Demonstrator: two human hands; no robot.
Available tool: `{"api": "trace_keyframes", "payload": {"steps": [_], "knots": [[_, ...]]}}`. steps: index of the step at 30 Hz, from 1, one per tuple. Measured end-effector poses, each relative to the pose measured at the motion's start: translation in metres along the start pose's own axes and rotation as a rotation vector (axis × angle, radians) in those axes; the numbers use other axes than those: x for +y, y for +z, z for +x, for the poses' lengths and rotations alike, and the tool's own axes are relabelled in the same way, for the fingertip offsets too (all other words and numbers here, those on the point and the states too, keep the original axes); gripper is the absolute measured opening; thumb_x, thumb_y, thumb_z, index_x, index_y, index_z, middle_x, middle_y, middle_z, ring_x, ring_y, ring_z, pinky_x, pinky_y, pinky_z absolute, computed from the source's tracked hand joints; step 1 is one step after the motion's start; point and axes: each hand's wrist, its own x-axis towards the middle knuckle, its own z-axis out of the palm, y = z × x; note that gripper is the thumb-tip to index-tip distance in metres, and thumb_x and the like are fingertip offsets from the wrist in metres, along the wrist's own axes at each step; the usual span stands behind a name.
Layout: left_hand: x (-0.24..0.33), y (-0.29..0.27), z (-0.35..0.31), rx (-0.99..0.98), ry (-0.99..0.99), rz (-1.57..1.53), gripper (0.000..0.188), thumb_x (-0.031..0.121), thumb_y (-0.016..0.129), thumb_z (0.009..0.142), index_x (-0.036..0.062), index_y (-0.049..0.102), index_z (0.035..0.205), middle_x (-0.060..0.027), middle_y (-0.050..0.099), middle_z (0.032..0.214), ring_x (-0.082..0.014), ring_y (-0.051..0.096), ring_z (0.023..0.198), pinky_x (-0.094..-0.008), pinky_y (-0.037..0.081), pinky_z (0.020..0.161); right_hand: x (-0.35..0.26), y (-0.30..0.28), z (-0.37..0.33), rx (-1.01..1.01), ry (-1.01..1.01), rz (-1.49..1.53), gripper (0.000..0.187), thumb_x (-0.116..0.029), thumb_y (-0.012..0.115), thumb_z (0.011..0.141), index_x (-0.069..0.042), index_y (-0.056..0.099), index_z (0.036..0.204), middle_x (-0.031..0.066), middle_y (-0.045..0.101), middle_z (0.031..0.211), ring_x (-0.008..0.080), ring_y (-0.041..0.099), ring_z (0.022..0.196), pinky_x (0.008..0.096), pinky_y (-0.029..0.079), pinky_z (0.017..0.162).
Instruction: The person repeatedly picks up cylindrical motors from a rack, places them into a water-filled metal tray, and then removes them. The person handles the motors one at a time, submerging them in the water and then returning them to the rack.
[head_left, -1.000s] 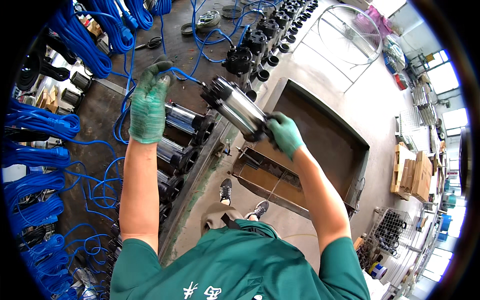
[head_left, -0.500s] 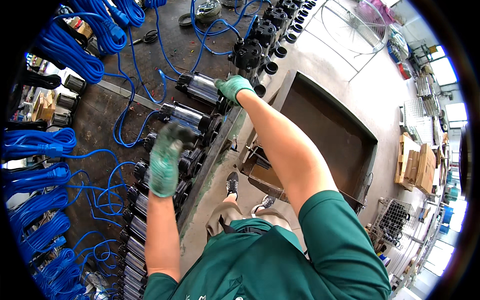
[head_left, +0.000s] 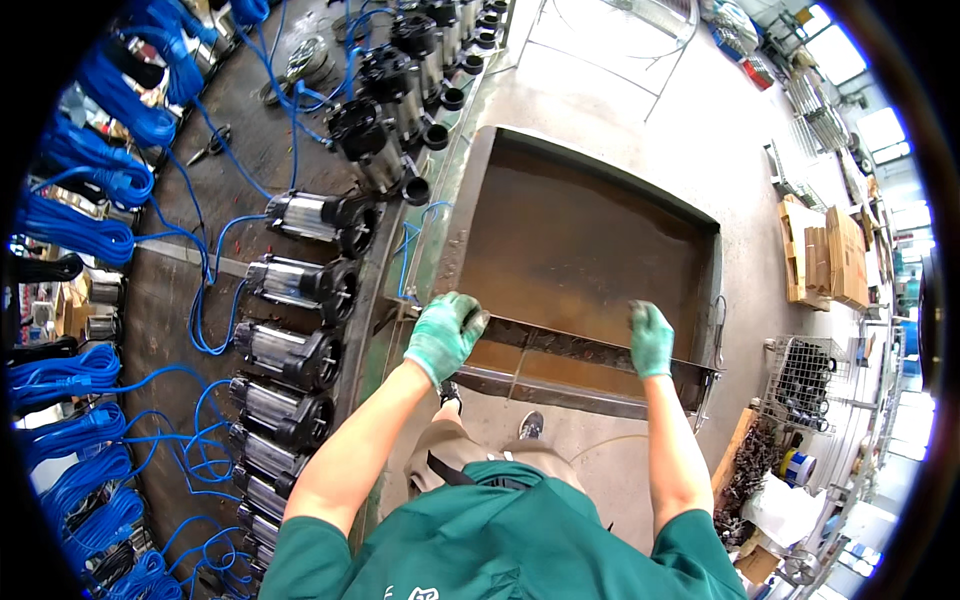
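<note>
My left hand (head_left: 444,336), in a green glove, is over the near left corner of a dark metal tank (head_left: 612,160). Its thumb and fingers are bent with a gap between them, and nothing shows in them. Above the tank's right part is my right hand (head_left: 651,338), also gloved, loosely curled with no object visible in it. Brownish water (head_left: 580,250) lies in the tank. Between my hands a dark crossbar (head_left: 570,343) spans its near part; whether either hand touches it, I cannot tell. Left of the tank, a steel-bodied pump (head_left: 320,220) lies on the workbench.
More pumps (head_left: 290,355) lie in a row along the workbench (head_left: 160,330), and others stand upright (head_left: 365,140) at its far end. Coiled blue cables (head_left: 75,235) hang at the left. Cardboard boxes (head_left: 845,255) and a wire basket (head_left: 805,380) are at the right.
Both hands have left the row of pumps and moved right to the tank. The whole view has shifted, with the tank now in front of me.
</note>
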Motion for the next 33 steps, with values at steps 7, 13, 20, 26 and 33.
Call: {"api": "trace_keyframes", "payload": {"steps": [7,13,20,26,33], "knots": [[0.001,0.098,0.072,-0.145,-0.2,0.393,0.044,0.046,0.056,0.105,0.007,0.071,0.091,-0.0208,0.073,0.095,-0.0444,0.068,0.095,-0.0549,0.053,0.085,0.151,-0.087,-0.005,0.102,-0.208,-0.235,0.025,-0.026,0.06,0.105,-0.005,0.068,0.094,0.0186,0.066,0.092,0.0417,0.065,0.089,0.0508,0.052,0.08],[0.011,0.106,0.079,-0.2,-0.424,0.601,0.054,0.053,0.047,0.108,0.0075,0.069,0.09,-0.022,0.073,0.095,-0.0468,0.068,0.094,-0.0558,0.054,0.085,0.159,-0.066,0.01,0.161,-0.25,-0.269,0.036,-0.031,0.06,0.105,-0.007,0.061,0.078,0.0162,0.063,0.081,0.0394,0.063,0.077,0.0504,0.052,0.067],[0.014,0.112,0.085,-0.209,-0.457,0.674,0.055,0.054,0.046,0.108,0.007,0.069,0.091,-0.0216,0.073,0.095,-0.046,0.068,0.094,-0.0559,0.054,0.084,0.164,-0.067,0.017,0.158,-0.266,-0.244,0.032,-0.025,0.064,0.102,-0.008,0.061,0.075,0.014,0.062,0.078,0.0362,0.063,0.074,0.0486,0.051,0.065],[0.006,0.112,0.114,-0.229,-0.486,0.666,0.056,0.056,0.045,0.108,0.0082,0.069,0.093,-0.0221,0.072,0.097,-0.0459,0.068,0.097,-0.0558,0.054,0.087,0.161,-0.062,0.039,0.194,-0.251,-0.234,0.032,-0.024,0.064,0.102,-0.006,0.062,0.075,0.0148,0.062,0.077,0.036,0.062,0.072,0.0478,0.051,0.065],[-0.005,0.117,0.169,-0.282,-0.508,0.682,0.059,0.059,0.045,0.107,0.0078,0.071,0.098,-0.0224,0.074,0.101,-0.0455,0.069,0.1,-0.0546,0.054,0.089,0.163,-0.055,0.092,0.222,-0.229,-0.278,0.034,-0.025,0.062,0.104,-0.005,0.063,0.077,0.0155,0.064,0.078,0.0368,0.064,0.072,0.0473,0.052,0.065]]}}
